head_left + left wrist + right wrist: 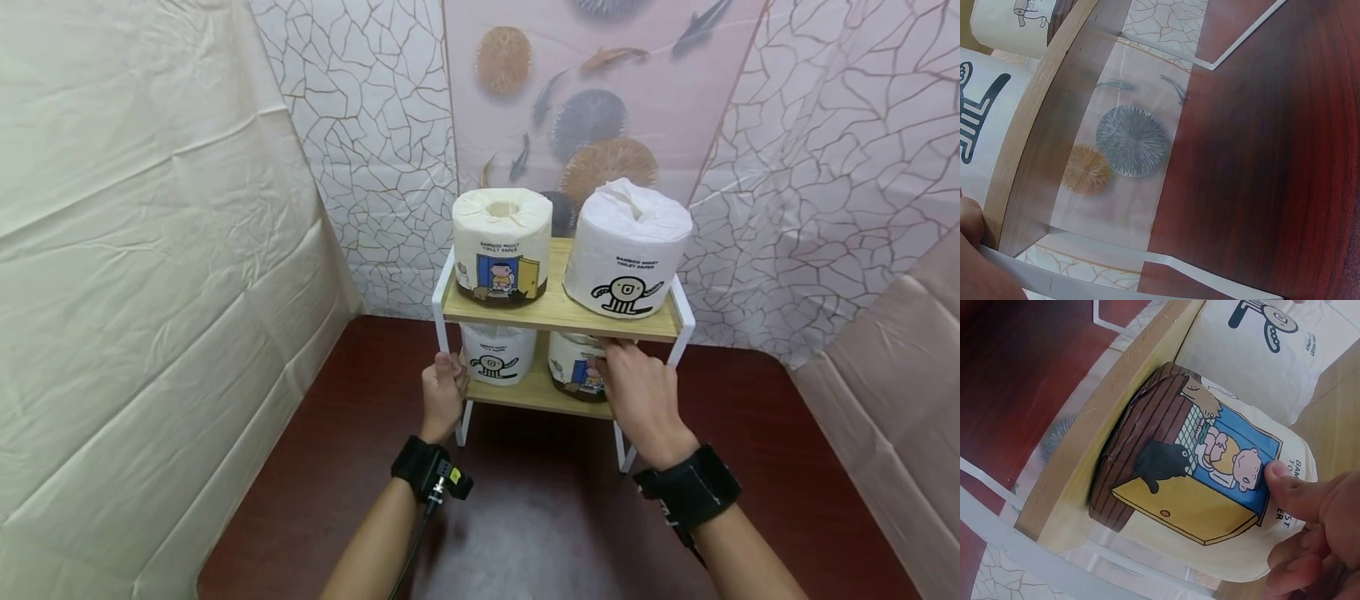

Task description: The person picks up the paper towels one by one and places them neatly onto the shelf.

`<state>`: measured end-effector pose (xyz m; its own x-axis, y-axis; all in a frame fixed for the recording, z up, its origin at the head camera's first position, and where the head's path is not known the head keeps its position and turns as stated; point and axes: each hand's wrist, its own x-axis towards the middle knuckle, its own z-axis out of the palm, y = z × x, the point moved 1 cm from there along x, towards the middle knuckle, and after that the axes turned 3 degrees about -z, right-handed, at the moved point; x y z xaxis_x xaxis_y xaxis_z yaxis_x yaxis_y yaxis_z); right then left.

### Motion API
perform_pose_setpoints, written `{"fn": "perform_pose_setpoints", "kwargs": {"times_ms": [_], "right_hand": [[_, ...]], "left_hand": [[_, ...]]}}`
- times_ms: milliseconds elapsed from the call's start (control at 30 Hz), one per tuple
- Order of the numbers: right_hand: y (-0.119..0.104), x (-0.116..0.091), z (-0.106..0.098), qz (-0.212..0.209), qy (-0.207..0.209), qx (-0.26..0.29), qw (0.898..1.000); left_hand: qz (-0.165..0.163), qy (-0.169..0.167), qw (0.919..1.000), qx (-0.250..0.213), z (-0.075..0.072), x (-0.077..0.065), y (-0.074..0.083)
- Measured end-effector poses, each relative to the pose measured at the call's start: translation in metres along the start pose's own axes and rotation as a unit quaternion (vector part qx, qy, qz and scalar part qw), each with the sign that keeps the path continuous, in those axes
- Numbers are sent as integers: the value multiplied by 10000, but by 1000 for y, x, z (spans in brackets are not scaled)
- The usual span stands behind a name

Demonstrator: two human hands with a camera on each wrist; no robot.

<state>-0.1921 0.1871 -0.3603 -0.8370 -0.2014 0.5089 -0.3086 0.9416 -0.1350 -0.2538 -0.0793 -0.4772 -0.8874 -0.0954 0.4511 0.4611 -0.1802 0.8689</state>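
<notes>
A two-tier shelf rack with wooden boards and a white frame bears wrapped toilet rolls. My left hand, fingers curled, grips the white frame at the lower tier's left side, beside a white toilet roll with a black cartoon figure. On the lower tier's right, my right hand reaches beneath the upper board and holds a cream toilet roll with a blue-and-yellow door picture. Its thumb lies on the printed front, with the other fingers bent at the roll's side.
On the upper board stand a cream toilet roll at left and a larger white one at right. The rack rests on a dark red tabletop. Patterned cloth hangs close behind; pale cloth lines the left side.
</notes>
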Motion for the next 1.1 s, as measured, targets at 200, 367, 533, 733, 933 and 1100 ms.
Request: {"fn": "perform_pose_setpoints", "kwargs": {"times_ms": [200,367,533,733,933,1100], "right_hand": [[-1,0,0,10,-18,-5,10000],[0,1,0,57,-76,-58,9999],[1,0,0,70,-24,-70,9999],[1,1,3,162,-85,-87,9998],[1,2,6,181,-46,-158,9997],[1,0,7,118,-18,-202,9997]], "left_hand": [[4,26,10000,-3,0,-1,1],[50,19,10000,69,0,0,1],[16,24,9999,101,1,0,1],[47,10,10000,39,1,0,1],[139,-17,9999,40,1,0,0],[91,-15,9999,60,0,1,1]]}}
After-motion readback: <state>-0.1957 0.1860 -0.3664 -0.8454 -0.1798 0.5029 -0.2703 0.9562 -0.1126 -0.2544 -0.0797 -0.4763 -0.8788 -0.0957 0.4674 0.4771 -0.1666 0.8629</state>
